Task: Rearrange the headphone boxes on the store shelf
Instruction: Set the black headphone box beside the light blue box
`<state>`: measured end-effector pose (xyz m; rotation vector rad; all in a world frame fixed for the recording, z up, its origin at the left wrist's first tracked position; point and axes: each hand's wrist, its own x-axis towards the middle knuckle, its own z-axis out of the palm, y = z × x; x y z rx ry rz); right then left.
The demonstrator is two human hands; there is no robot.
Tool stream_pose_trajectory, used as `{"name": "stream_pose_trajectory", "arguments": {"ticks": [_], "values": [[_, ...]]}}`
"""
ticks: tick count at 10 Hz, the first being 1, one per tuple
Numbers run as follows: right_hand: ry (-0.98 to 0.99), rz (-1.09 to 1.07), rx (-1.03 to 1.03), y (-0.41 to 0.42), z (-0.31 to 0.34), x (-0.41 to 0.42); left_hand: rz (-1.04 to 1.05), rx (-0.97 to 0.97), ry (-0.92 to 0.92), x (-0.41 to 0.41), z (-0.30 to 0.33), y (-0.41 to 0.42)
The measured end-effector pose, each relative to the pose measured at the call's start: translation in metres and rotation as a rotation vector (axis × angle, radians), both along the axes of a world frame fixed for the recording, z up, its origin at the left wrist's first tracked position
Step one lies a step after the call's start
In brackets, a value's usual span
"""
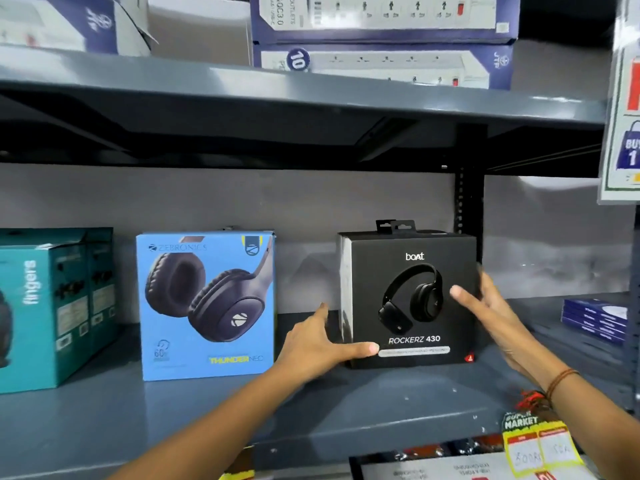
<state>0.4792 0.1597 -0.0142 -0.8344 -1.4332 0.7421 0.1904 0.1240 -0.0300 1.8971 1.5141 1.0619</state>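
A black boAt Rockerz 430 headphone box stands upright on the grey shelf, right of centre. My left hand is at its lower left corner, thumb across the front bottom edge and fingers along the left side. My right hand clasps its right edge, thumb on the front face and blurred fingers behind. To the left, after a gap, stands a light blue Zebronics Thunder headphone box. Teal Fingers boxes stand at the far left.
A stack of flat dark blue packs lies at the right end of the shelf. The upper shelf carries power strip boxes. A promo sign hangs at right. Yellow price tags sit on the shelf's front edge.
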Motion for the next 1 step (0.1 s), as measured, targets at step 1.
{"name": "stream_pose_trajectory", "arguments": {"ticks": [1], "values": [[0.094,-0.197,0.150,-0.0212,0.0045,-0.0264,0.037,0.120,0.023,-0.0205,0.0003,-0.0237]]}}
